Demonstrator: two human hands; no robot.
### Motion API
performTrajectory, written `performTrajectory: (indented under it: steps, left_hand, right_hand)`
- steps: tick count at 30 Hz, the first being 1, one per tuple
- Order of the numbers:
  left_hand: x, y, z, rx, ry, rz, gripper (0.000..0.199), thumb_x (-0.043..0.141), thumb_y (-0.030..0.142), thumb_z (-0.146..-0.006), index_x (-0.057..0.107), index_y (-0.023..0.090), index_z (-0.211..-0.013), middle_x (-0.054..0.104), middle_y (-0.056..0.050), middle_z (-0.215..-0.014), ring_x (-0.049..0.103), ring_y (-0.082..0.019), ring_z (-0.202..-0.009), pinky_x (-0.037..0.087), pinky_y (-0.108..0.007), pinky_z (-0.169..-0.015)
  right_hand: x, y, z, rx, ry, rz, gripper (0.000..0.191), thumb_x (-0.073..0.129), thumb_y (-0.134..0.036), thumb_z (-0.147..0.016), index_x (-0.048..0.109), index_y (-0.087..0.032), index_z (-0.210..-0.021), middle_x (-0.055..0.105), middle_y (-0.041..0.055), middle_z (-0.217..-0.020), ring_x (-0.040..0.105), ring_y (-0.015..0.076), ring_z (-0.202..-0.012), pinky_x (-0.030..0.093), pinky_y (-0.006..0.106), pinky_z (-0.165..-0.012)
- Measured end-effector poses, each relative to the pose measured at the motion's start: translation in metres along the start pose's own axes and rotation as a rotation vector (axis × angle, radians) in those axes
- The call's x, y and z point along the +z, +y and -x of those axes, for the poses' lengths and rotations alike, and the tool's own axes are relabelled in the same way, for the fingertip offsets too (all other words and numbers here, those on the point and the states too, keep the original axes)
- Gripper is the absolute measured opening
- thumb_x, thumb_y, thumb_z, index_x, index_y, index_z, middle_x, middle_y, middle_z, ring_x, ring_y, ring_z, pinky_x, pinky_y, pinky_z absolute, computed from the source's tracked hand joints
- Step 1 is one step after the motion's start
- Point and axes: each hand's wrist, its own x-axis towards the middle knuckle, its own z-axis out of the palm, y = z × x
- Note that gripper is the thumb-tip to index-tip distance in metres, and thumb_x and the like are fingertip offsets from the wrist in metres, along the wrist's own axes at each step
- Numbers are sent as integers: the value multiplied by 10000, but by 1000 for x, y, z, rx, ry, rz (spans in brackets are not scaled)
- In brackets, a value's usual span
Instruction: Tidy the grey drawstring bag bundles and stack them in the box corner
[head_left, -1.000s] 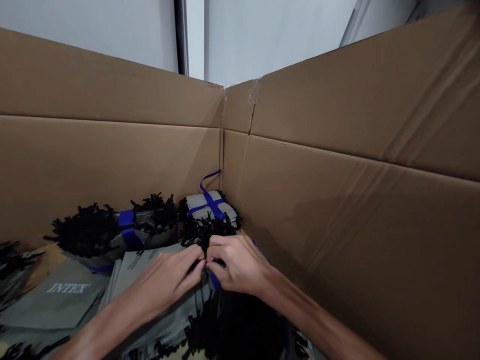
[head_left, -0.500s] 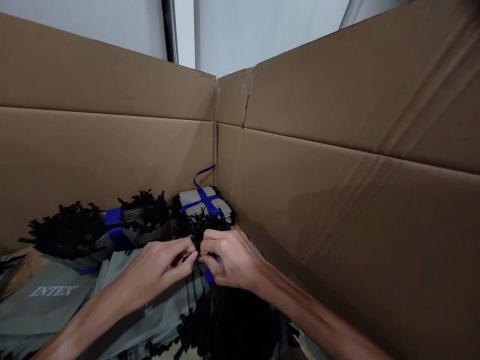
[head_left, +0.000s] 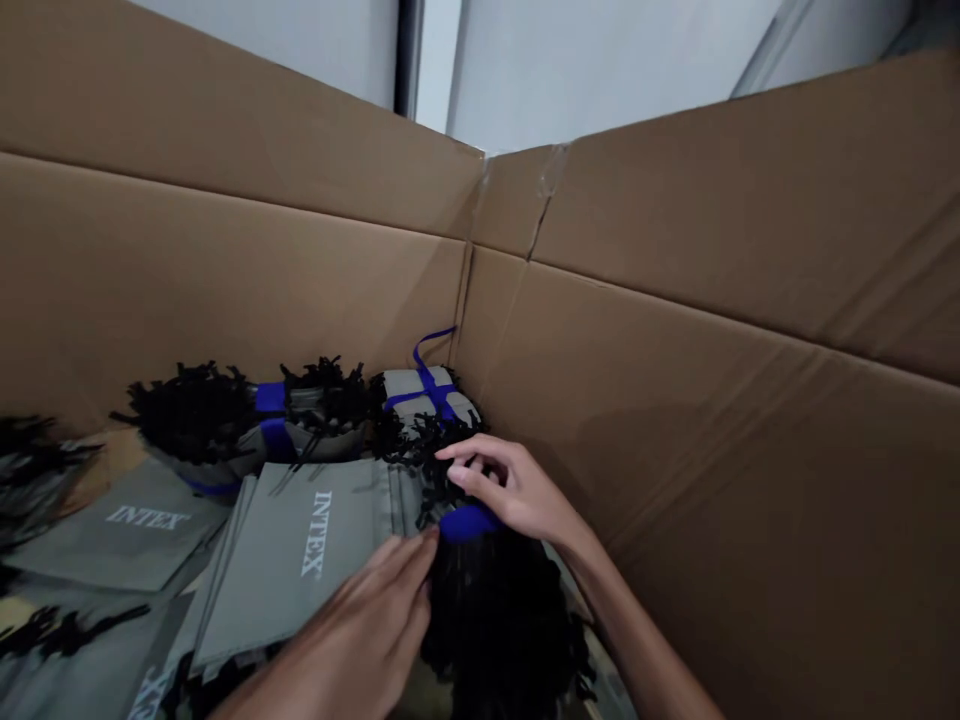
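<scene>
We seem to be adjusting a flat blue fabric band (head_left: 469,523) on a black stringy bundle (head_left: 495,620) in the brown cardboard box (head_left: 675,400); left hand (head_left: 375,605) fingers together, right hand (head_left: 529,495) fingers loosely curled, holds unclear; next needs firm pinch

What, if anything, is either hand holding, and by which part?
It cannot be told: the left hand is beside the blue band, the right hand just beyond it.

White "INTEX" stands on the flat grey bag (head_left: 127,540) at left and, running sideways, on the top bag of the grey stack (head_left: 289,555); lower left, another grey bag (head_left: 124,650) shows only a partial "X".
</scene>
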Motion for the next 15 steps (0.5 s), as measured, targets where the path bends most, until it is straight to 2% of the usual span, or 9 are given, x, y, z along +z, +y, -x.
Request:
performTrajectory:
  steps: [2,4,6,7,8,10,12,15]
  left_hand:
    - [16,7,-3,-28,-2,51,585,432,357,-1118,450,303,-1701,416,-2,-1747,470,-278,-1594,458,-437,-1293]
    - [21,18,-10,-120,0,78,609,330,393,-1145,390,213,-1724,361,-48,-1766,444,-285,-1605,436,-464,-1301]
    - [20,30,-18,-179,-26,111,650,267,405,-1143,361,129,-1723,332,-89,-1772,414,-302,-1620,393,-507,-1318]
    - [19,36,-22,-182,-36,133,659,264,401,-1136,365,108,-1717,327,-97,-1770,403,-305,-1624,376,-519,-1324]
    - [19,40,-26,-170,-35,156,664,266,396,-1132,364,92,-1714,318,-106,-1769,394,-307,-1628,367,-527,-1326]
    - [20,48,-34,-147,-8,195,671,274,398,-1130,356,78,-1715,298,-116,-1769,382,-306,-1631,369,-532,-1324]
    - [24,55,-42,-133,12,213,673,268,394,-1131,344,69,-1716,289,-120,-1771,369,-301,-1634,367,-530,-1324]
    - [31,65,-56,-106,11,217,673,236,370,-1132,336,40,-1710,292,-138,-1770,361,-289,-1634,361,-505,-1326]
  right_hand:
    - [-8,-3,10,-12,68,-92,297,681,-459,-1053,831,-261,-1217,798,61,-1090,721,181,-874,465,246,-611]
    - [-17,-4,24,-13,192,-119,316,653,-507,-1069,832,-290,-1212,794,69,-1185,740,215,-1000,530,269,-684]
    - [-24,-1,41,25,343,-55,315,662,-540,-1061,844,-320,-1195,786,66,-1267,719,252,-1167,578,335,-902]
    - [-26,2,50,68,398,-21,326,673,-560,-1050,844,-332,-1207,776,65,-1322,688,275,-1265,550,390,-1048]
    - [-28,7,58,123,422,-15,354,685,-590,-1034,838,-343,-1236,763,65,-1378,655,296,-1341,494,444,-1159]
    - [-30,19,71,257,391,-93,447,696,-659,-1002,808,-361,-1315,724,60,-1483,593,329,-1454,393,519,-1274]
    - [-31,31,79,361,350,-204,542,720,-723,-952,792,-363,-1351,700,55,-1534,554,346,-1511,350,543,-1310]
    - [-35,45,83,421,381,-271,631,815,-757,-846,811,-342,-1321,706,59,-1531,539,363,-1532,336,539,-1325]
